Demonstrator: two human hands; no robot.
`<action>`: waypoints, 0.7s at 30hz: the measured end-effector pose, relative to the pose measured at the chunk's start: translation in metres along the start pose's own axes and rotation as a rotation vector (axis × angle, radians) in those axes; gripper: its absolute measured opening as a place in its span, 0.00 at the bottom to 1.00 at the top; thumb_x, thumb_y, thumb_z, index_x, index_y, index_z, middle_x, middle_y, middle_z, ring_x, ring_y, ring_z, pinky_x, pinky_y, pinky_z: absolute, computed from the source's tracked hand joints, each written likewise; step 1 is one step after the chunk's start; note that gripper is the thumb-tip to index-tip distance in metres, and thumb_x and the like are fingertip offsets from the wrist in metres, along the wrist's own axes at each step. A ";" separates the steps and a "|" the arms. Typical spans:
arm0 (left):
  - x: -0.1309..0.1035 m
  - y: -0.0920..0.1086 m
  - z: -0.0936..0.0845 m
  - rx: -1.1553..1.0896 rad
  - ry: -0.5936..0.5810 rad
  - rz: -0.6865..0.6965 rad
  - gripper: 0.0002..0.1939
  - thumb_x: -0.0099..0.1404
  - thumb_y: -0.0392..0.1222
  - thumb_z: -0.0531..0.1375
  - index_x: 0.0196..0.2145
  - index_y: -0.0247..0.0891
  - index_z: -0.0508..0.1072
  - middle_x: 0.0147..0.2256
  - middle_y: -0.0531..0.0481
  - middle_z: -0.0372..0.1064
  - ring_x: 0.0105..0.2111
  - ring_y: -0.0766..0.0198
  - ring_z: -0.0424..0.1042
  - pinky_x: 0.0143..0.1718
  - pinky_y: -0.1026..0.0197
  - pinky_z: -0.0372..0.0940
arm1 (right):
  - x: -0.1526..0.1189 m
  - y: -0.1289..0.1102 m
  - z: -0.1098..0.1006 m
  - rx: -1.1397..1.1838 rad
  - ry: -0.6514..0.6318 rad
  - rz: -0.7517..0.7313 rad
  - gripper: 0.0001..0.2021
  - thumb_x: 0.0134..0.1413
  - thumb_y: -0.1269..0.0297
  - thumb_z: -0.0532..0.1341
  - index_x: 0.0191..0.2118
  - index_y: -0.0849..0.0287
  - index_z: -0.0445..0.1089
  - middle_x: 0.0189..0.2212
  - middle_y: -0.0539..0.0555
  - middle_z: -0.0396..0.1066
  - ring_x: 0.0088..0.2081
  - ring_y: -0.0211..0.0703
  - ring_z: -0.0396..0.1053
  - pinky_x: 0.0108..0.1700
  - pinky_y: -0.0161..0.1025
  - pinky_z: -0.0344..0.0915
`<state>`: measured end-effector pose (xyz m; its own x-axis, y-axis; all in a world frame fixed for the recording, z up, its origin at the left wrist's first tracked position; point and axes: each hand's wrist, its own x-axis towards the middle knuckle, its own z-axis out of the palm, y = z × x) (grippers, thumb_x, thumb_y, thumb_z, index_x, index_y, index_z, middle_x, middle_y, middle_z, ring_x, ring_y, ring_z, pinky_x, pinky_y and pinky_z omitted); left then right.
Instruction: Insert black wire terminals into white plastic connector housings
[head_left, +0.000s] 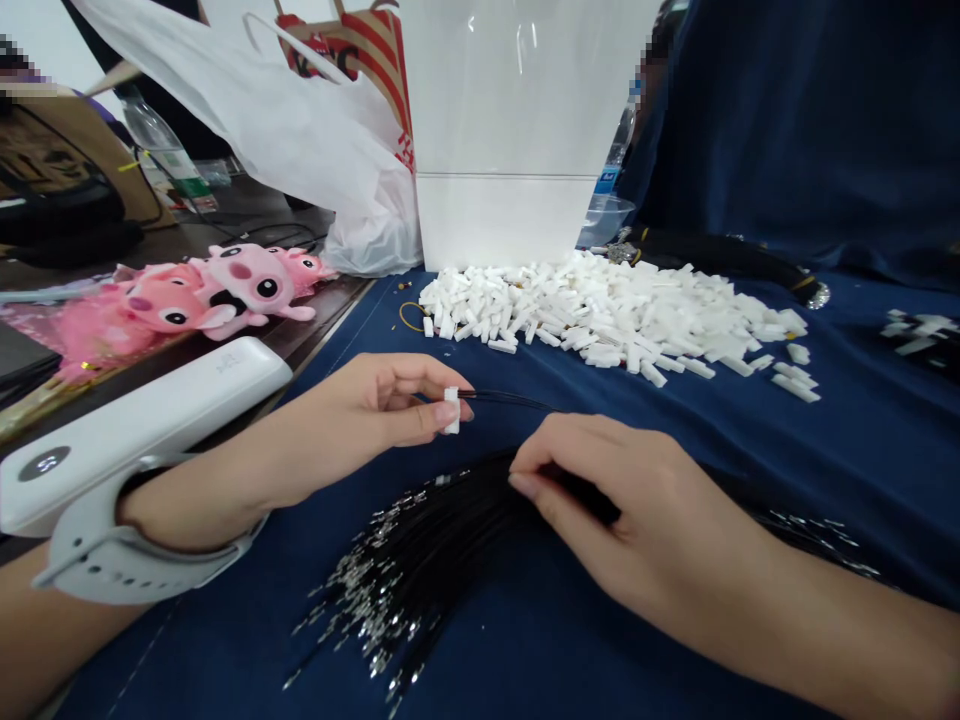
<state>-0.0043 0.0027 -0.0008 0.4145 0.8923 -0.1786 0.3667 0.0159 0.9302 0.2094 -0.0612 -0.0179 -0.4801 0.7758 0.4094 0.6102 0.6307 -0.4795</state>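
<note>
Between the thumb and fingers of my left hand (405, 400) is a small white connector (451, 410), held upright. Thin black wires (514, 398) run from it to the right, toward my right hand (600, 480). The thumb and index finger of my right hand are pressed together over a bundle of black wires (442, 540); what they pinch is too small to make out. Silvery metal tips fan out at the bundle's left end. Behind both hands lies a heap of white connectors (600, 310) on the dark blue cloth (247, 640).
A white box (502, 130) stands behind the heap. To the left are a white power bank (150, 430), pink plush toys (247, 285), a white plastic bag (300, 130) and a bottle (169, 150). More black wires (720, 260) lie at the back right.
</note>
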 end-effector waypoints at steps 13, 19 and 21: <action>-0.002 0.007 0.006 -0.058 0.034 -0.024 0.04 0.63 0.36 0.63 0.37 0.39 0.77 0.32 0.56 0.79 0.36 0.72 0.75 0.34 0.74 0.65 | 0.001 0.012 -0.004 -0.141 0.130 0.031 0.07 0.52 0.75 0.58 0.27 0.58 0.66 0.21 0.46 0.64 0.21 0.31 0.60 0.23 0.32 0.56; -0.003 0.007 0.009 -0.041 0.032 -0.032 0.05 0.63 0.35 0.62 0.38 0.37 0.76 0.33 0.55 0.80 0.35 0.71 0.75 0.35 0.72 0.64 | 0.001 0.016 -0.003 -0.125 0.110 0.047 0.06 0.51 0.76 0.59 0.26 0.60 0.68 0.21 0.45 0.64 0.21 0.29 0.59 0.22 0.31 0.55; -0.002 0.005 0.008 -0.053 0.031 -0.028 0.05 0.62 0.35 0.62 0.37 0.37 0.76 0.33 0.55 0.80 0.35 0.71 0.75 0.36 0.71 0.64 | 0.001 0.016 -0.003 -0.119 0.106 0.046 0.06 0.51 0.76 0.59 0.26 0.60 0.68 0.21 0.45 0.63 0.21 0.29 0.59 0.22 0.31 0.54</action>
<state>0.0039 -0.0029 0.0019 0.3785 0.9047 -0.1953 0.3328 0.0639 0.9408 0.2202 -0.0503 -0.0232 -0.3844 0.7937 0.4715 0.7036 0.5825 -0.4069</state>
